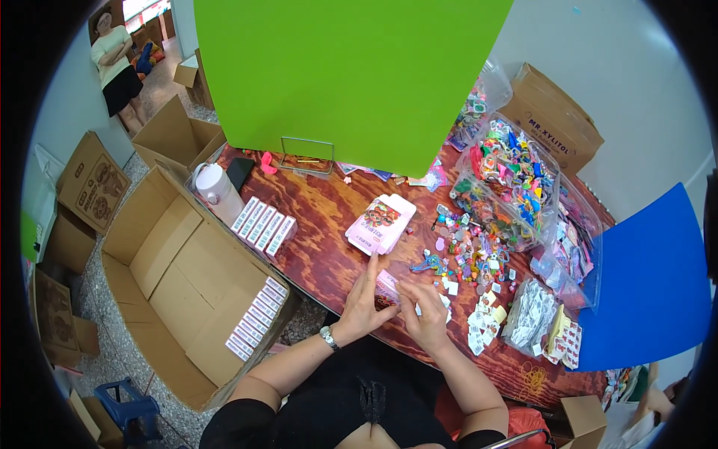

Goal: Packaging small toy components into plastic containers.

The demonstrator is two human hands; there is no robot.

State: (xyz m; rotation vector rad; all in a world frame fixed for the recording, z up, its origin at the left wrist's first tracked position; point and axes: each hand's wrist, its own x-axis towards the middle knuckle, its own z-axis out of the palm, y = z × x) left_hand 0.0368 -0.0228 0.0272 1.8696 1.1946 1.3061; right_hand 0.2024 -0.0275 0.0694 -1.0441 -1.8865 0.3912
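Observation:
My left hand holds a small pink carton between thumb and fingers, its index finger stretched out toward the far side. Against the right edge of that carton, my right hand has its fingers bent and pinched; part of the carton is hidden by the hands. Just beyond lie flat pink printed cartons, overlapping each other. A heap of small colourful trinkets spreads to the right of my hands. White printed cards lie nearer on that side, partly fanned out.
Filled pink cartons stand in a row at the table's left edge, beside a white bottle. A large cardboard box holds more. Trinket tubs, a clear bag and a blue panel are right; a green board stands ahead.

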